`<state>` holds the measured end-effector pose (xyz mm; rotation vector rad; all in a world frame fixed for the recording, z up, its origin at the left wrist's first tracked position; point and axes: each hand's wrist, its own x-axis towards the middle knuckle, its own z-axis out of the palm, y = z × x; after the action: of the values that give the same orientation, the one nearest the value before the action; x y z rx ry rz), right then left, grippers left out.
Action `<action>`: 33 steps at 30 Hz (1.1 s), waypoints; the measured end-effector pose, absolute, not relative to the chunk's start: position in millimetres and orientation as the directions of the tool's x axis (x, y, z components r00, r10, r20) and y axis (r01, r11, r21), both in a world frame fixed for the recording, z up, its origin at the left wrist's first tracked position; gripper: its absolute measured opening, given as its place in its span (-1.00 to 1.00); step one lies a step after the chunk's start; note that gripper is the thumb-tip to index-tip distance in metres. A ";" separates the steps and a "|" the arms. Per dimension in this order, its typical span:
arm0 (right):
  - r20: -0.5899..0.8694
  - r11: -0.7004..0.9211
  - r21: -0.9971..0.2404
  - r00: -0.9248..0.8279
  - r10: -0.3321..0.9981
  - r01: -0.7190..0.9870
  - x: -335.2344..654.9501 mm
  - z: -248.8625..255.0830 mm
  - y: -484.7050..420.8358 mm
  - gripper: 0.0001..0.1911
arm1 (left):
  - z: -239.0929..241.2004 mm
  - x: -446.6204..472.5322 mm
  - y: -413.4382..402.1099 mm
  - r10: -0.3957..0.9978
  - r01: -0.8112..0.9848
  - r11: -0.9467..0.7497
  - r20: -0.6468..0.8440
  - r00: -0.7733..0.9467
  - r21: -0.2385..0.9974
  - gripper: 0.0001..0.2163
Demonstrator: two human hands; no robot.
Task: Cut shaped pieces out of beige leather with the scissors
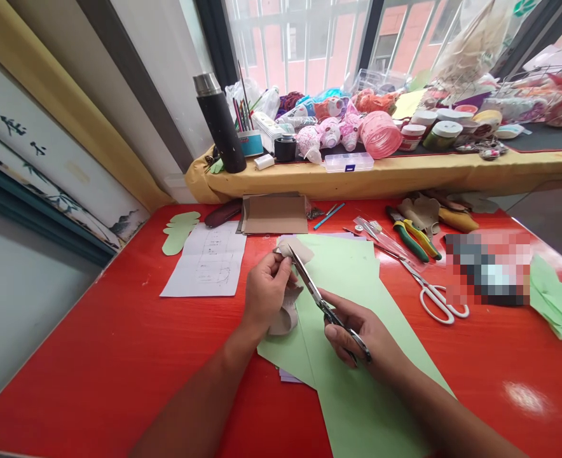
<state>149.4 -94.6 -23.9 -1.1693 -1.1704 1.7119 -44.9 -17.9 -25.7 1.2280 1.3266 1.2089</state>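
My left hand [264, 289] is closed on a piece of beige felt [294, 251], holding it up over green paper sheets [357, 343] on the red table [95, 356]. My right hand [362, 334] grips the handles of metal scissors [316, 296]. Their blades point up and left into the beige felt, right beside my left fingers. A strip of the felt hangs below my left hand.
White-handled scissors [436, 299], green-yellow pliers [414, 238], a printed paper pattern [209, 261], a green cut-out [178, 232] and a cardboard box [274, 213] lie on the table. More green pieces [557, 305] sit at the right. The window ledge holds a black flask [220, 124], jars and craft supplies.
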 end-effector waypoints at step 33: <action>-0.249 -0.273 -0.959 -0.246 0.937 -0.068 149.4 -25.3 -97.0 0.01 | -27.6 -47.2 -12.3 1.000 0.029 0.012 -0.012 0.004 0.999 -0.62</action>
<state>149.4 -97.0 -25.3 -1.2022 -1.1654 1.6320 -47.2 -12.3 -27.6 1.2237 1.2332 1.1830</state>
